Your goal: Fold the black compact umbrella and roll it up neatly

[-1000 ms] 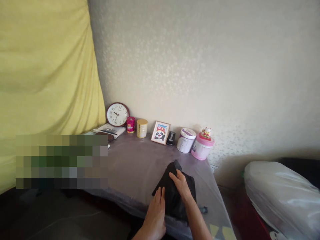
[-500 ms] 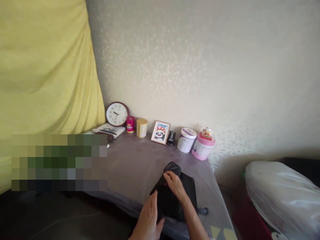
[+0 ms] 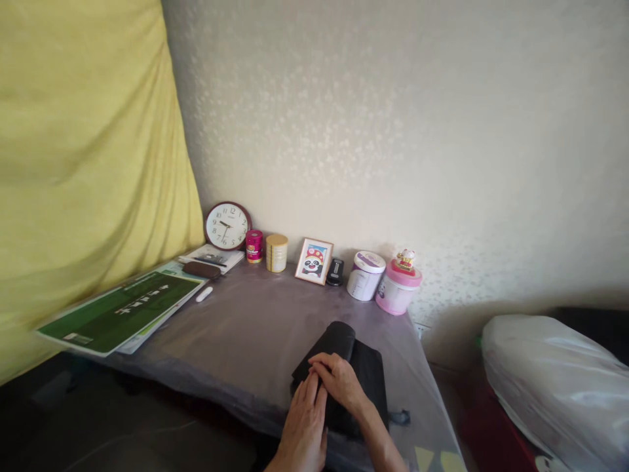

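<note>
A piece of black cloth or a soft black bag (image 3: pixel 371 370), partly folded over itself, lies near the right front edge of the table. Its folded flap (image 3: pixel 331 344) points away from me. My left hand (image 3: pixel 304 416) rests flat along the near side of the flap, fingers stretched out. Over the same edge, my right hand (image 3: pixel 341 383) has bent fingers closed on the black cloth, and its fingertips meet those of the left. A small dark strap (image 3: pixel 400 417) sticks out at the right. My hands hide part of the fold.
Along the wall stand a clock (image 3: pixel 228 225), a pink can (image 3: pixel 254 246), a yellow-lidded can (image 3: pixel 276 254), a panda picture frame (image 3: pixel 314 261), a white tub (image 3: pixel 365 278) and a pink tub (image 3: pixel 397 292). A green board (image 3: pixel 122 311) lies left; a plastic-covered bundle (image 3: pixel 555 373) is right.
My left hand has moved forward until its fingertips meet my right hand. My right hand has shifted slightly left and nearer, and the flap looks broader and flatter.
</note>
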The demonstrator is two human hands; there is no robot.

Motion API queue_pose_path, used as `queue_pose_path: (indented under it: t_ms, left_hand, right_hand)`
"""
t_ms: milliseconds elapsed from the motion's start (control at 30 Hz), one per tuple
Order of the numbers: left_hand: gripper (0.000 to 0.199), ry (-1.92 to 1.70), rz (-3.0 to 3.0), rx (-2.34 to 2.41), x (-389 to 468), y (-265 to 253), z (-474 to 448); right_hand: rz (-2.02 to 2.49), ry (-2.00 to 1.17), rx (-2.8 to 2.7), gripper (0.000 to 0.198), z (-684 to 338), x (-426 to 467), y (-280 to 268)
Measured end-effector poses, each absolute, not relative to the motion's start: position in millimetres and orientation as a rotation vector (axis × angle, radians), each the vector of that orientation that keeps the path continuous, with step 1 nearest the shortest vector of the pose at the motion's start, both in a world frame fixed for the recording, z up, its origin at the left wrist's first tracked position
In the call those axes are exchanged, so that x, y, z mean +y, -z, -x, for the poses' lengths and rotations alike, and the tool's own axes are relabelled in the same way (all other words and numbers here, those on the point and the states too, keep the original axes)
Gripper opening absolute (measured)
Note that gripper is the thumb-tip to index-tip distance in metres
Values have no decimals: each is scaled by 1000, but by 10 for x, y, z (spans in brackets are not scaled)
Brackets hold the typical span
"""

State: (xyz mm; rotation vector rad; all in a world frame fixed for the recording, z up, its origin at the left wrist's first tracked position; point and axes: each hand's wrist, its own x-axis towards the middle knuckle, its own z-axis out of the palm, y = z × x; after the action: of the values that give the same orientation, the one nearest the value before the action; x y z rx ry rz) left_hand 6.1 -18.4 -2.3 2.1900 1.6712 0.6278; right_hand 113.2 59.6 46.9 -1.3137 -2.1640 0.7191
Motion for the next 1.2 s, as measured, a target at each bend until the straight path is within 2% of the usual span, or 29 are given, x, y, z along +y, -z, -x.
queue_pose_path:
  t_ms: [333, 600, 833, 1000, 1200]
  left_hand:
    - [74, -559, -2148, 1648, -149, 87, -50]
    - [87, -366, -2059, 1633, -116, -43, -77]
    - [90, -449, -2023, 1647, -121, -36, -84]
    - [85, -469, -2038, 1667, -186, -55, -77]
    - [78, -521, -2085, 1651, -218, -44, -64]
  right_hand:
    - [1040, -350, -2286, 24, -1330, 761, -262]
    - [1291, -307, -2275, 31, -1395, 1251, -224]
    - [1505, -221, -2009, 36, -1552, 1540, -152]
    - [1715, -115, -1667, 40, -2028, 1315, -93]
    - [1927, -306, -1505, 39, -2459, 730, 24]
